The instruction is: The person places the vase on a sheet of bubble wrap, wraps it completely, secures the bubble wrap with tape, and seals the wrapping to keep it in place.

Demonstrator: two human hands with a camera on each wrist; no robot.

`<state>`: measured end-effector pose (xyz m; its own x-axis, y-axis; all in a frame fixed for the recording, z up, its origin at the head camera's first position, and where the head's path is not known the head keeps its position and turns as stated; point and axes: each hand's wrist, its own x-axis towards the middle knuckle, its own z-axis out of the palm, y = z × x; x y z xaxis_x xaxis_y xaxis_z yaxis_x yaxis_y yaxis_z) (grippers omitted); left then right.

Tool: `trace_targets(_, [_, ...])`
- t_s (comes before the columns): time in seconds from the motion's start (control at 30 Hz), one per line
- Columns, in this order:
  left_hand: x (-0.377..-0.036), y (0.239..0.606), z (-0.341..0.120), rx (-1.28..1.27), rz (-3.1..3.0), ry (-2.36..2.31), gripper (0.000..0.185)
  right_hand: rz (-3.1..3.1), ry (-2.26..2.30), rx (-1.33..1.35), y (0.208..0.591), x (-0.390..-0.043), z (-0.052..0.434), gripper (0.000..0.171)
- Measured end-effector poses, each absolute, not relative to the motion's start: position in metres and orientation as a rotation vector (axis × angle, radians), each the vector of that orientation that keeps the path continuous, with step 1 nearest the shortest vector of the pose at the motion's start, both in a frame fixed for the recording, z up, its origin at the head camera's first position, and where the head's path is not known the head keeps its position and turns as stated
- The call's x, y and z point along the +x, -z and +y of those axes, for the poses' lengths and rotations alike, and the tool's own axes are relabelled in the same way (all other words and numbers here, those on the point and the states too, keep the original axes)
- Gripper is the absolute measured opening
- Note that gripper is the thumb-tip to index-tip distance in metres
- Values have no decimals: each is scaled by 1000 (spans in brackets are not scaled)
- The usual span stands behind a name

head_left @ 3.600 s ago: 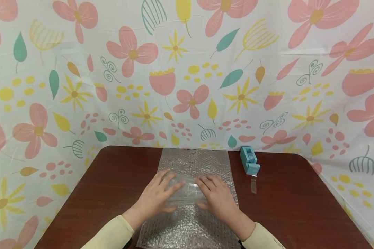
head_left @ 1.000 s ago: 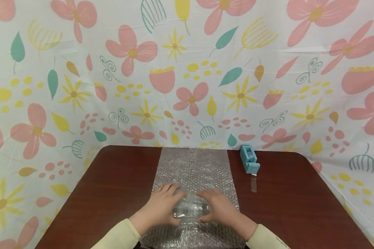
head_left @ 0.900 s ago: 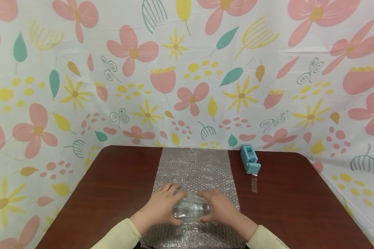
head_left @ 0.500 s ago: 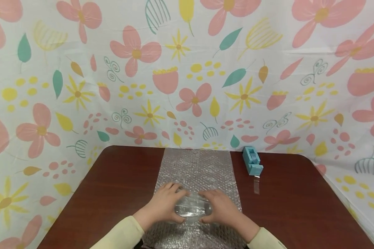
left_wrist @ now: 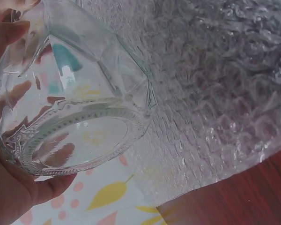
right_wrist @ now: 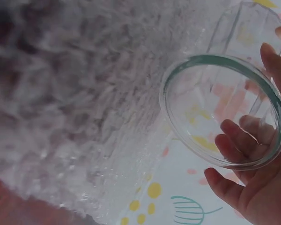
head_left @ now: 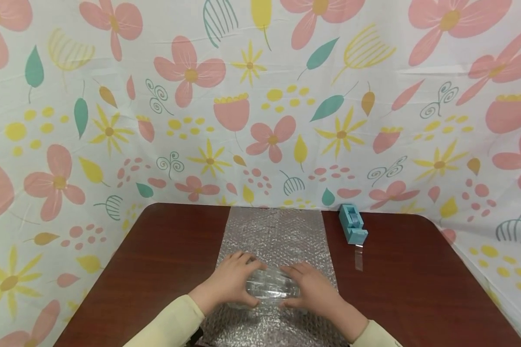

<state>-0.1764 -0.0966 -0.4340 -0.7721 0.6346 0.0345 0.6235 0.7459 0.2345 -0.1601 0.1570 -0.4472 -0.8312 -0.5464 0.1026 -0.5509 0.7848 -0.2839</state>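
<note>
A clear glass tumbler (head_left: 272, 285) lies on its side, crosswise over a sheet of bubble wrap (head_left: 274, 236). My left hand (head_left: 230, 282) grips its base end, thumb on the near side and fingers over the far side. In the left wrist view, the faceted wall and the round patterned base (left_wrist: 84, 136) face the camera. My right hand (head_left: 314, 291) holds the other end in the same way. The right wrist view shows the open, thick rim (right_wrist: 210, 59), with several fingers (right_wrist: 239, 140) seen through the glass.
A blue tape dispenser (head_left: 353, 224) stands at the back right of the dark red-brown table (head_left: 165, 270), with a strip of clear tape (head_left: 359, 260) hanging from its front. A flower-printed cloth (head_left: 252, 72) surrounds the table's back and sides.
Since the earliest frame, both hands and the glass tumbler have come nearer to me along the bubble wrap. Over the last second they have barely shifted, and the grip looks the same.
</note>
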Motion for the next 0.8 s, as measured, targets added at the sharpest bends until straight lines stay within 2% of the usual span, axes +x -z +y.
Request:
trace_targets(0.47, [-176, 432, -93, 992, 2911, -337, 75, -2807, -225, 875, 458, -143, 159, 77])
trace_targets(0.8, [-175, 432, -93, 986, 2922, -327, 75, -2470, 2, 923, 478, -112, 172, 103])
